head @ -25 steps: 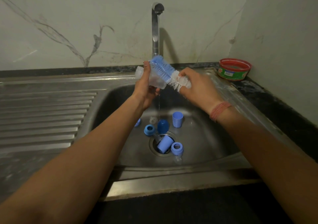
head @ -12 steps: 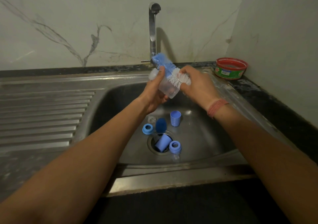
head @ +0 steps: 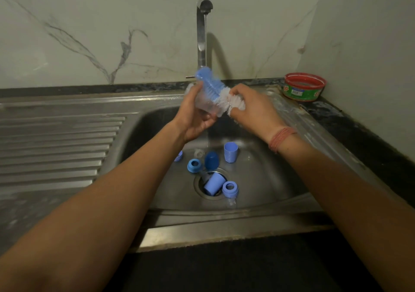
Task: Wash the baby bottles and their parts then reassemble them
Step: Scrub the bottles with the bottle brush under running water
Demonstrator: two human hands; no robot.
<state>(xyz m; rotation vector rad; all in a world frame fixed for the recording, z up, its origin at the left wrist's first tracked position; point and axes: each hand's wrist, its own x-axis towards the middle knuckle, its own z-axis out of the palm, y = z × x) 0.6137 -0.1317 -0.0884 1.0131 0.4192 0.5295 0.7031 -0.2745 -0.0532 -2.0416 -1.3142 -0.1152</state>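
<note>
sink (head: 265, 179) holds blue caps (head: 230, 152) and collars (head: 194, 165) around drain.

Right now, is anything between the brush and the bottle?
Nothing visible. The brush, gripped by the right hand, lies right against the clear bottle that the left hand holds above the sink.

My steel sink (head: 265, 179) holds two blue rings (head: 194, 165), a dark blue cap (head: 211, 160) and an upright light blue cup (head: 230, 152); another cup (head: 213, 183) lies in the drain. A red tub (head: 304, 86) sits on the dark counter (head: 359, 134).
</note>
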